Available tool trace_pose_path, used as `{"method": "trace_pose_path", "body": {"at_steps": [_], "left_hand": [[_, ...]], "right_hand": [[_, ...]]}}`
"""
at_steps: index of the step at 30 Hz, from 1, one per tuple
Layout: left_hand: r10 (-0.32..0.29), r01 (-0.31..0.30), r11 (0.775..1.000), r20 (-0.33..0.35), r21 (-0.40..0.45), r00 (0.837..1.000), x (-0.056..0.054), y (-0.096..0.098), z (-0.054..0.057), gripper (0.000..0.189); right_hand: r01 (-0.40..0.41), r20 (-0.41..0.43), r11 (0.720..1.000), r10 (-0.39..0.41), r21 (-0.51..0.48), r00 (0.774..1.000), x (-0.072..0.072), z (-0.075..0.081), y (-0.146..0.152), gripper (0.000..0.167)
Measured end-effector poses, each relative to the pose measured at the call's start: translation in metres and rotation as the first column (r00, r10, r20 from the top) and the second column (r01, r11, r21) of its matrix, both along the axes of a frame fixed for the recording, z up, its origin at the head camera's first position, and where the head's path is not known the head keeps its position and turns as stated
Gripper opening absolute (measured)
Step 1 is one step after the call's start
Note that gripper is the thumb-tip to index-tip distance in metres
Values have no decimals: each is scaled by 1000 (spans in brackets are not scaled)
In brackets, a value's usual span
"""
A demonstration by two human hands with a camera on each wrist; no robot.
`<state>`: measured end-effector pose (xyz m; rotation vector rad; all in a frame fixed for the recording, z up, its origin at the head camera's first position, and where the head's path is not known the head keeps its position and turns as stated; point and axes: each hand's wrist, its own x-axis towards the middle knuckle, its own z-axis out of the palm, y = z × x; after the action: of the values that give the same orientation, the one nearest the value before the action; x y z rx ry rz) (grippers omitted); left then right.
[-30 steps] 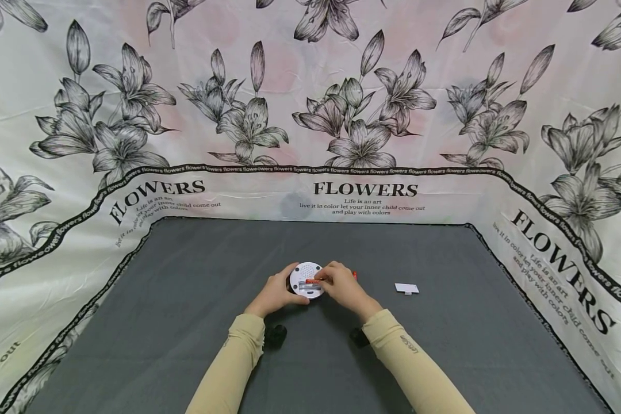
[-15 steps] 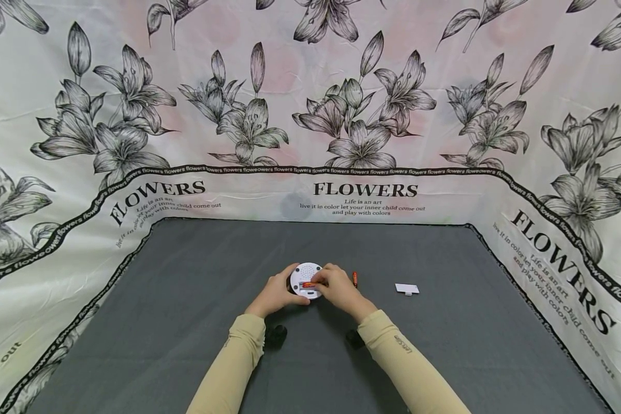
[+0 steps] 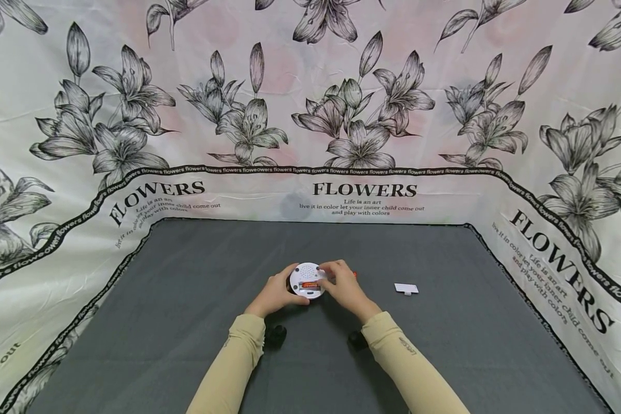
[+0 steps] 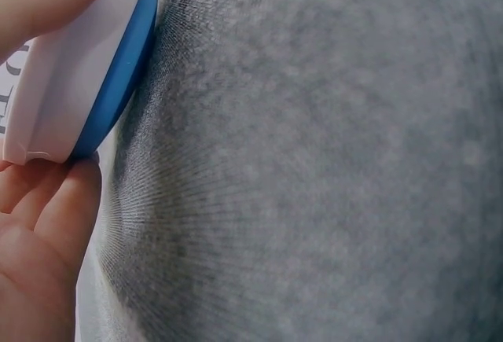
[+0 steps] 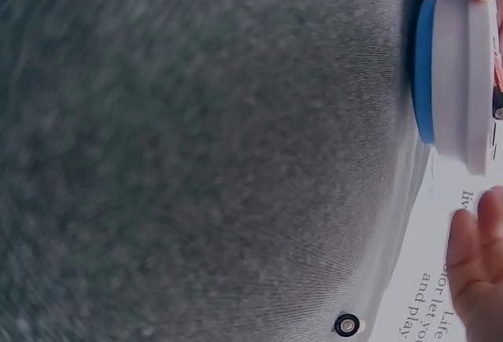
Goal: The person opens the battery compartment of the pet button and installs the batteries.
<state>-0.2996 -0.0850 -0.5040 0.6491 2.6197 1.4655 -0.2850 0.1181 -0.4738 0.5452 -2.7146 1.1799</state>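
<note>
My left hand (image 3: 278, 292) grips the left side of a round white device (image 3: 305, 271), which has speaker holes and small dark feet on the side facing up. A blue layer (image 4: 126, 67) shows along its underside in the left wrist view. Lying in the device's battery compartment is an orange battery (image 3: 309, 285). My right hand (image 3: 343, 289) hovers at the device's right edge, thumb and forefinger apart and holding nothing. In the right wrist view a gap separates its fingertips (image 5: 464, 228) from the white rim.
A second battery (image 3: 355, 275) lies on the grey cloth just beyond my right hand, mostly hidden in the head view. Farther right is a small white battery cover (image 3: 406, 288) with a tab. Flower-printed fabric (image 3: 362, 190) walls the table's back and sides.
The orange battery, earlier pinched by my right hand over the compartment, now lies in it. The right fingers have let go and drawn back to the right. The left hand has stayed still.
</note>
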Motion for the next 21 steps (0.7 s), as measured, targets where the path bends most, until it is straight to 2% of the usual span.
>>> {"method": "trace_pose_path", "body": {"at_steps": [3,6,14,19,21], "left_hand": [[-11,11,1000,-6,4,1000,0,-1,0,91],[-18,18,1000,-10,5,1000,0,-1,-1,91],[-12,12,1000,1,15,1000,1,1,-1,92],[-7,7,1000,1,14,1000,0,0,-1,93],[-2,2,1000,-3,10,1000,-1,0,0,93]], "right_hand": [[3,81,1000,-1,-25,997,-1,-2,2,47],[-6,144,997,16,-73,989,-2,-6,5,52],[31,208,986,3,-161,978,-7,-9,9,36],[67,237,983,-25,-173,971,-10,-9,7,32],[96,275,975,-38,-200,961,-11,-8,5,32]]}}
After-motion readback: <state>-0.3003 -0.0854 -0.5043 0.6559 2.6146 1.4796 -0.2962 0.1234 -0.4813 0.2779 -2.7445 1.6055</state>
